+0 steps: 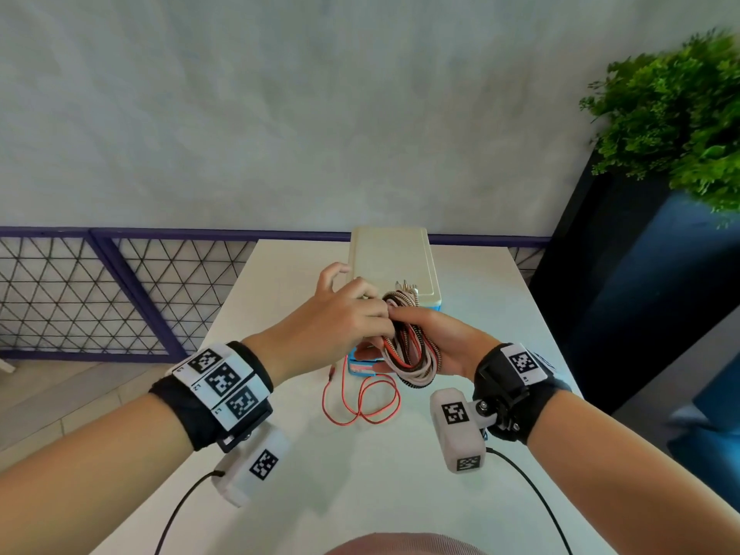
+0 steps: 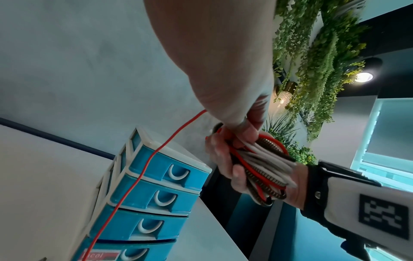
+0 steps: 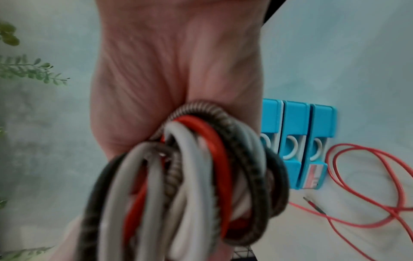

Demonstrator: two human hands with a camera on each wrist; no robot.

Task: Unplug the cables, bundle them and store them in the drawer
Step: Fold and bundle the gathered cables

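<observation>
Over the white table (image 1: pixel 280 454) my right hand (image 1: pixel 444 342) grips a coiled bundle of cables (image 1: pixel 408 350): white, red, black and braided strands looped together, seen close in the right wrist view (image 3: pixel 190 176). My left hand (image 1: pixel 348 318) meets the bundle from the left and pinches a thin red cable (image 2: pixel 143 176) at its top. The loose tail of that red cable (image 1: pixel 360 398) lies in loops on the table, its bare plug end (image 3: pixel 312 204) free. Behind the hands stands the small blue drawer unit (image 2: pixel 156 176) with a cream top (image 1: pixel 392 258); its drawers are closed.
A grey wall rises behind the table. A purple-framed mesh railing (image 1: pixel 100 294) runs at the left. A green plant (image 1: pixel 680 114) on a dark planter (image 1: pixel 624 294) stands close to the table's right edge. Black camera leads (image 1: pixel 532 494) trail over the near tabletop.
</observation>
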